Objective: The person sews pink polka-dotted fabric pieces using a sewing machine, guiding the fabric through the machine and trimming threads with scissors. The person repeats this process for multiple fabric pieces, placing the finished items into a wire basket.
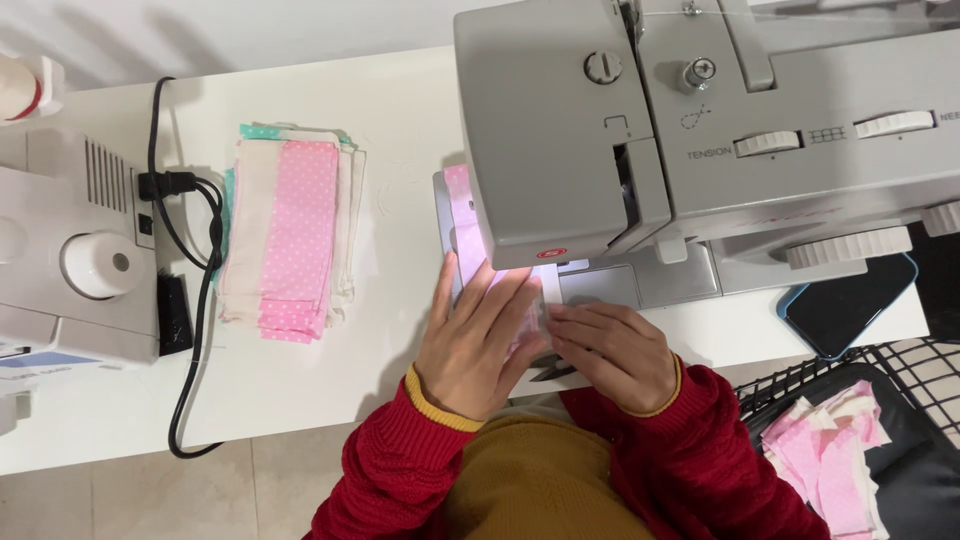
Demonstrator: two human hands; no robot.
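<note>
White table (pixel 330 390), bearing a grey sewing machine (pixel 700 130), a second white machine (pixel 75 250) at the left edge with black power cord (pixel 190 330), a stack of pink dotted fabric pieces (pixel 290 235), and a blue-cased phone (pixel 850 305).

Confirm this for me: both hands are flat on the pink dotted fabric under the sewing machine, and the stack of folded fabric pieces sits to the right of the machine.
One detail is wrong. The head view shows the stack of folded fabric pieces to the left of the sewing machine, not the right. The rest holds: the left hand and right hand press on the pink dotted fabric under the machine.
</note>
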